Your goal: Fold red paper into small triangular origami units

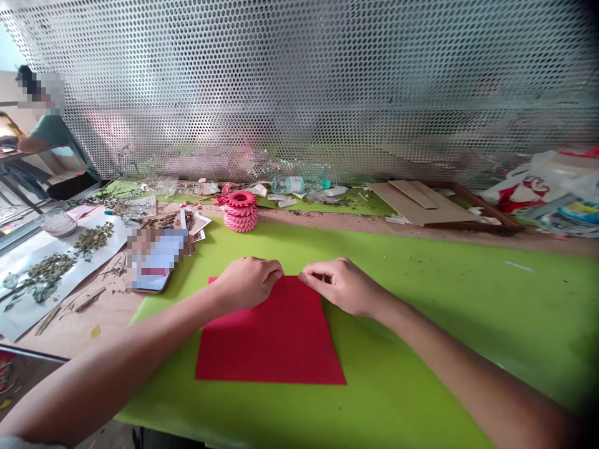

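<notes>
A red sheet of paper (271, 337) lies flat on the green mat (421, 299) in front of me. My left hand (248, 280) rests on the sheet's far edge with its fingers curled and pinched on the paper. My right hand (339, 284) sits just to the right of it, fingers also curled and pinching the same far edge. The two hands nearly meet at the middle of that edge. Behind them stands a stack of pink folded paper rings (240, 211).
A phone (154, 262) lies left of the mat, beside dried leaves on white paper (51, 268). A plastic bottle (294, 184), paper scraps, cardboard pieces (421, 202) and bags (552, 187) line the back under a perforated metal screen (327, 87). Another person (51, 134) sits far left.
</notes>
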### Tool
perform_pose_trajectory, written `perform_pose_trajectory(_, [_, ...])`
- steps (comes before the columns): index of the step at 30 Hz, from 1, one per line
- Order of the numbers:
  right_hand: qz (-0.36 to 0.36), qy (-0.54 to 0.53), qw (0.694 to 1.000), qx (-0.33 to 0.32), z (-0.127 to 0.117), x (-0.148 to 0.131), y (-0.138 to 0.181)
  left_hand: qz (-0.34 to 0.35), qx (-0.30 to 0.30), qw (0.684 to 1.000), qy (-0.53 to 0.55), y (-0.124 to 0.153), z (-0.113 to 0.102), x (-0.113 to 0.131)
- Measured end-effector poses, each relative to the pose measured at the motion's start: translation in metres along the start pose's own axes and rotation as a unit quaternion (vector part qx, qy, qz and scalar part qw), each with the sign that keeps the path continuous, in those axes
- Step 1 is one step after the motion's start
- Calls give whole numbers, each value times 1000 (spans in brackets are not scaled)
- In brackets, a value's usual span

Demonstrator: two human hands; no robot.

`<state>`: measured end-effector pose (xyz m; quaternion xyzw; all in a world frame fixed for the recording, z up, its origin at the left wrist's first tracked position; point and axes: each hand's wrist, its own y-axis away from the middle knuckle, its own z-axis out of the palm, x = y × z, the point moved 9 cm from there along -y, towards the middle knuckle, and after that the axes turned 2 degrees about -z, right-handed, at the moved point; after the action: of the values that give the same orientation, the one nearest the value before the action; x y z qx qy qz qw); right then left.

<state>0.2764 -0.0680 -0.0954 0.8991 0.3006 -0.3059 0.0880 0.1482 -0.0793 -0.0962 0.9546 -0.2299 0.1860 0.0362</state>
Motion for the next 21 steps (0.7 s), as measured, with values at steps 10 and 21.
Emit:
perform_pose_trajectory(10, [1,-71,997,32,9,-4,-6,-1,28,1000,15,0,1,10])
perform_pose_trajectory(21, [48,-27,989,138,-45,25,6,-106,88,988,-68,-9,-35,-52])
